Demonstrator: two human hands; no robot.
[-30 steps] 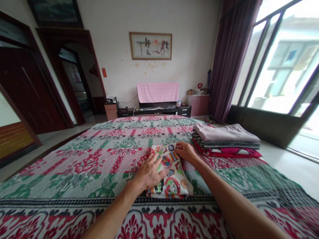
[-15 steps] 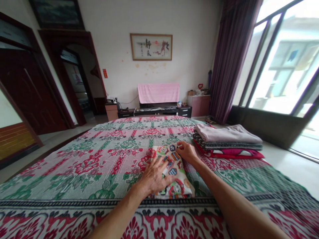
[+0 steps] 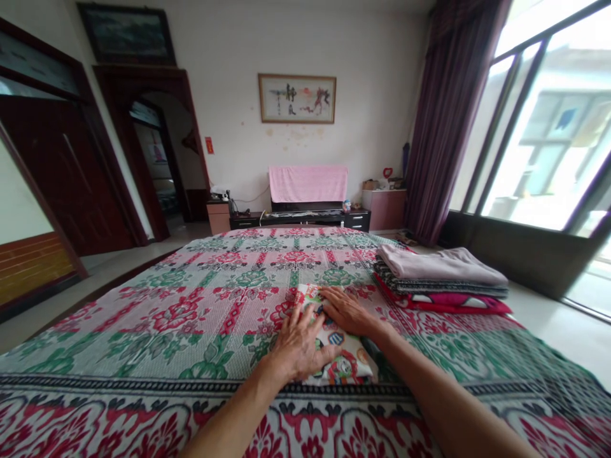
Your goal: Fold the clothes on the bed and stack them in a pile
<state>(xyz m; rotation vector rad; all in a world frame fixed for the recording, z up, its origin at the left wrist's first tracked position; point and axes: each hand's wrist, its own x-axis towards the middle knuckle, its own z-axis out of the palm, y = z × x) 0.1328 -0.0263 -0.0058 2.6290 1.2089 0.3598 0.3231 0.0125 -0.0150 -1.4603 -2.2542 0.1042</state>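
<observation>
A folded cloth with a colourful cartoon print (image 3: 351, 362) lies on the flowered bedspread (image 3: 229, 299), close to the bed's near edge. Flat on its left side rests my left hand (image 3: 301, 343), fingers spread. My right hand (image 3: 351, 312) lies over the cloth's far right part, its fingers stretched out towards the left hand's fingertips. Both hands press on the top of the cloth and cover much of its print. Neither hand grips anything.
To the right on the bed is a stack of folded cloths: a pale pink one (image 3: 443, 264) on top, a black-and-white one and a red one (image 3: 449, 304) beneath. Beyond the bed stands a low black cabinet (image 3: 358, 220) with a pink towel (image 3: 308, 183) above it.
My right hand has gone from pinching the cloth's far right corner to lying flat on it, further left. My left hand stays spread on the cloth. The view has shifted slightly.
</observation>
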